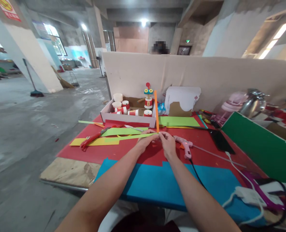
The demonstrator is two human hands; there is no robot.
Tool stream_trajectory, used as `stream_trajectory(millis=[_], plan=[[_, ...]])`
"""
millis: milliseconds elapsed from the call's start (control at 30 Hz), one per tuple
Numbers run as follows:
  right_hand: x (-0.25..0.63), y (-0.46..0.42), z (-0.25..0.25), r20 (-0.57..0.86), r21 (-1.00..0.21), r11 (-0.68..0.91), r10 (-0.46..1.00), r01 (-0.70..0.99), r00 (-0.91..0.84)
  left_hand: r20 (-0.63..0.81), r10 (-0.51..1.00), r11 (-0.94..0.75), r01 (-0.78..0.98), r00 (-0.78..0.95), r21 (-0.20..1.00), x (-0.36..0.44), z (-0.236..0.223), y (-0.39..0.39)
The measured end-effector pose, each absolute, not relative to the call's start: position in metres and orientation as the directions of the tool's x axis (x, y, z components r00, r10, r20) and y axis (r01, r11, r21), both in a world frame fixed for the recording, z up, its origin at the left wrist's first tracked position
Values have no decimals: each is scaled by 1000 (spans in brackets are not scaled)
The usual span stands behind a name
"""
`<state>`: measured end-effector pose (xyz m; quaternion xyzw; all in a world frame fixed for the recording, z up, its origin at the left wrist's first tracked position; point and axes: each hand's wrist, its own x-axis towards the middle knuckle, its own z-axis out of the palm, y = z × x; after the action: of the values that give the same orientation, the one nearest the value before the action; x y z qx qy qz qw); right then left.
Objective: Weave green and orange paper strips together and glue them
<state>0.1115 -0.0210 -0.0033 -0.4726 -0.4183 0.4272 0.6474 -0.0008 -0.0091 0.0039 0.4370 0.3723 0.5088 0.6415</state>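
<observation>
My left hand (146,141) and my right hand (167,143) meet over the red table cover (133,151), fingertips pinched together. Between them they hold the lower end of a long orange paper strip (156,109) that stands nearly upright. A green paper strip (128,137) runs leftward from my left hand's fingers; whether the hand grips it I cannot tell. A pink glue gun (185,146) lies just right of my right hand, its black cord trailing toward me.
Red scissors (92,139) lie on yellow and green paper at left. A cardboard box (129,114) holds red-and-white paper cups and a cup figure (148,98). Blue foam (172,187) covers the near edge. A green board (259,148), phone (219,140), kettle and cables crowd the right.
</observation>
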Motion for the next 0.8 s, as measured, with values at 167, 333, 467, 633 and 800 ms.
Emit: stream_trajectory(millis=[167,333,467,633,800], plan=[[109,-23,0,57,-936,111,984,-335,167,14,995,18,-331,96,943,-3,0,-4],[111,-22,0,-28,-922,22,992,-388,122,42,996,-19,-264,84,964,-3,0,-3],[113,-22,-2,-55,-935,3,987,-355,153,54,994,-32,-231,90,972,-2,1,-6],[112,-24,0,-57,-908,-5,992,-420,111,76,995,-62,-226,56,972,-4,0,-6],[113,-25,1,-20,-914,26,994,-405,110,69,992,-40,-252,106,967,-4,3,-9]])
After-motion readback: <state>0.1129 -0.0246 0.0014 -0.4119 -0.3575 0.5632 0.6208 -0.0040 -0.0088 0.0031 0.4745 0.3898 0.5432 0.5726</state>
